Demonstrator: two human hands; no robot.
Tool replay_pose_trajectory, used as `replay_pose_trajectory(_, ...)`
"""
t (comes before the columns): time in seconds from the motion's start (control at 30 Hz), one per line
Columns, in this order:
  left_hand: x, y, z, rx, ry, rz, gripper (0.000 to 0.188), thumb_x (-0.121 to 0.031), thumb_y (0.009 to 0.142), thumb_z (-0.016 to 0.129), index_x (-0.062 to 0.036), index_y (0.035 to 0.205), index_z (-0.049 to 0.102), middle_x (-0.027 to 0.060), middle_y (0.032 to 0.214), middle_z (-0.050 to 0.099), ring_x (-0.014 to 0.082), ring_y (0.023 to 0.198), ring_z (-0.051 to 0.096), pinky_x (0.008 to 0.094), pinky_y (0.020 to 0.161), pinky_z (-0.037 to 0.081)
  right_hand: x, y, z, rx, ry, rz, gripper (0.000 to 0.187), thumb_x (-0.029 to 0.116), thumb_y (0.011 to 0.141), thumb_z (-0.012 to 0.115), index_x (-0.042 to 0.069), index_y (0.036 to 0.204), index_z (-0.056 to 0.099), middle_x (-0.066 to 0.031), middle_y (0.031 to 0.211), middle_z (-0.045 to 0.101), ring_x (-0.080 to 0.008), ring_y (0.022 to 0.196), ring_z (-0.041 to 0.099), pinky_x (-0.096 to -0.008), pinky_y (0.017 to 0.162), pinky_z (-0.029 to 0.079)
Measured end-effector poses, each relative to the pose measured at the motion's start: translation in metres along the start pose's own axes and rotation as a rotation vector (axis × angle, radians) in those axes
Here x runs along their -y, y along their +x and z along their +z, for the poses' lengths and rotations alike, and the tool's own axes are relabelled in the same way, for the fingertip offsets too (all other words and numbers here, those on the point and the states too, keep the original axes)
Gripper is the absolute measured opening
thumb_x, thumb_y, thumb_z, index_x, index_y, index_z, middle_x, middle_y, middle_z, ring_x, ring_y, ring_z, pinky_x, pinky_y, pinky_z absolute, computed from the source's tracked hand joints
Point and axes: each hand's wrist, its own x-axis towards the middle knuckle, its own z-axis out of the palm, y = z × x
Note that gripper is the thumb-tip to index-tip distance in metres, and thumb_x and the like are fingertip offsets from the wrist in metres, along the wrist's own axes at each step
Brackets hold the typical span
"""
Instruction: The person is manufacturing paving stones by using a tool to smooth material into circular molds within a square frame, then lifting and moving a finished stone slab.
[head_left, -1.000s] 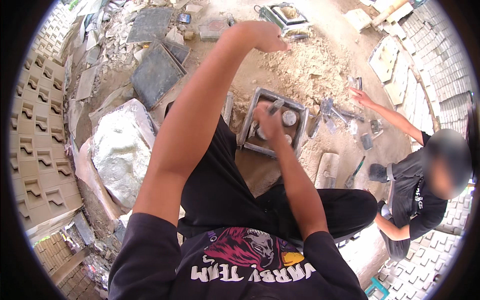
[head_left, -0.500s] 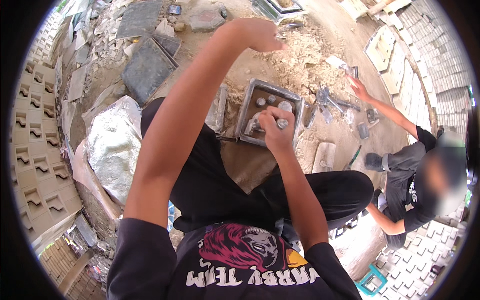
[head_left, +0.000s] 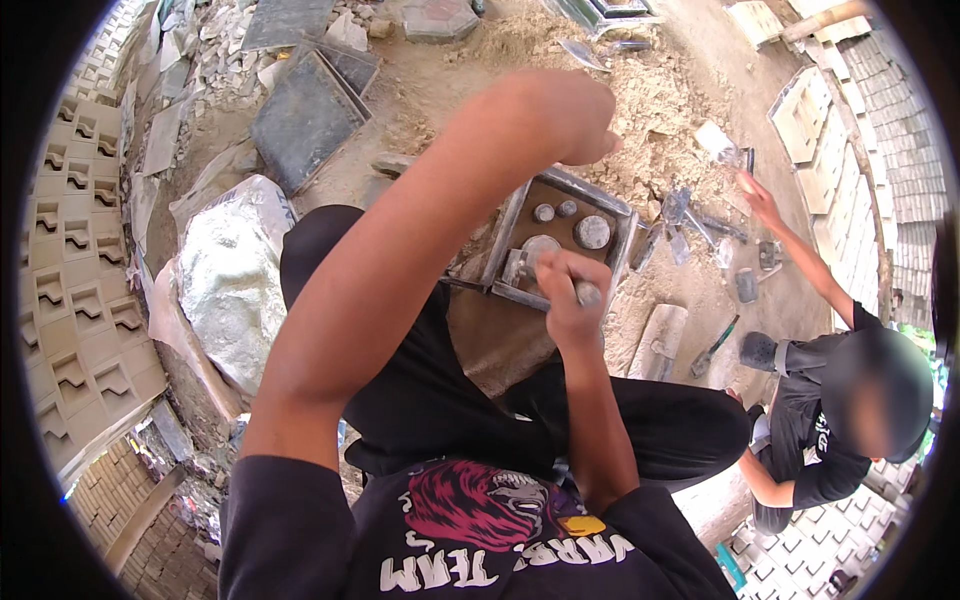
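Observation:
A square dark-framed box (head_left: 625, 235) lies in front of me, with a brown inner floor. Inside it are a large grey disc (head_left: 593, 232) and two small round grey pieces, one of them a short cylinder (head_left: 544, 213). My right hand (head_left: 575, 285) is closed round the rounded grey handle of a tool (head_left: 588, 293) at the box's near side. The tool's other end points left, beside another pale round shape, and its kind is unclear. Over the box's far edge hangs my left hand (head_left: 585, 118), fingers curled down; anything in them is hidden.
Loose tan soil (head_left: 655, 110) lies beyond the box. Right of it are several metal tools (head_left: 685, 215) and a long block (head_left: 658, 340). A co-worker's hand (head_left: 762, 200) reaches toward a brush-like tool (head_left: 715, 142). A bag of white powder (head_left: 235, 285) stands at my left.
My left hand has come from the soil beyond the box to above its far edge. My right hand keeps its grip on the tool. The view has shifted slightly.

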Motion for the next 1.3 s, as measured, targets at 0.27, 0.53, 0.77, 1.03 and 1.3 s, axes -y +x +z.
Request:
replay_pose_trajectory(0.27, -0.008, 0.019, 0.006, 0.011, -0.005, 0.032, 0.044, -0.041, 0.089, 0.055, -0.0032, 0.111, 0.062, 0.0174, 0.104, 0.066, 0.0335, 0.1, 0.062, 0.046, 0.086, 0.048, -0.007, 0.004, -0.003, 0.079, -0.039, 0.002, 0.031, -0.002, 0.076, 0.055, 0.002, 0.056, 0.032, 0.0003, 0.054, 0.038, -0.006, 0.05, 0.032, -0.027, 0.045, 0.023)
replay_pose_trajectory(0.53, -0.01, 0.013, 0.015, 0.114, 0.019, -0.021, 0.037, -0.035, 0.087, 0.059, -0.0009, 0.101, 0.065, 0.0181, 0.099, 0.067, 0.0333, 0.094, 0.065, 0.0451, 0.081, 0.051, -0.031, -0.009, -0.01, 0.121, -0.026, -0.081, 0.029, -0.004, 0.075, 0.054, 0.003, 0.056, 0.033, -0.0023, 0.051, 0.035, -0.0103, 0.048, 0.033, -0.0289, 0.045, 0.027)
replay_pose_trajectory(0.77, -0.015, 0.012, 0.016, -0.008, 0.098, -0.009, 0.018, -0.013, 0.08, 0.06, -0.0096, 0.092, 0.073, 0.0085, 0.096, 0.071, 0.0226, 0.088, 0.069, 0.0363, 0.071, 0.054, -0.001, -0.009, -0.016, 0.119, -0.156, -0.173, 0.029, -0.003, 0.073, 0.055, 0.003, 0.056, 0.032, -0.0036, 0.053, 0.035, -0.0109, 0.049, 0.036, -0.0293, 0.045, 0.027)
replay_pose_trajectory(1.03, -0.028, 0.014, 0.015, 0.043, 0.055, -0.044, 0.019, -0.012, 0.078, 0.061, -0.0081, 0.093, 0.073, 0.0099, 0.096, 0.071, 0.0246, 0.086, 0.069, 0.0372, 0.072, 0.055, -0.016, -0.008, -0.018, -0.033, 0.137, -0.08, 0.029, -0.003, 0.074, 0.054, 0.001, 0.055, 0.033, -0.0014, 0.054, 0.039, -0.0072, 0.052, 0.034, -0.0264, 0.047, 0.026)
replay_pose_trajectory(1.3, -0.023, 0.01, 0.022, 0.044, 0.02, -0.004, 0.032, -0.032, 0.088, 0.059, -0.0051, 0.103, 0.067, 0.0165, 0.099, 0.068, 0.0331, 0.093, 0.065, 0.045, 0.08, 0.052, -0.007, -0.017, 0.01, -0.082, -0.02, -0.056, 0.029, -0.003, 0.08, 0.054, 0.001, 0.058, 0.035, 0.0002, 0.054, 0.037, -0.0072, 0.052, 0.032, -0.0268, 0.047, 0.027)
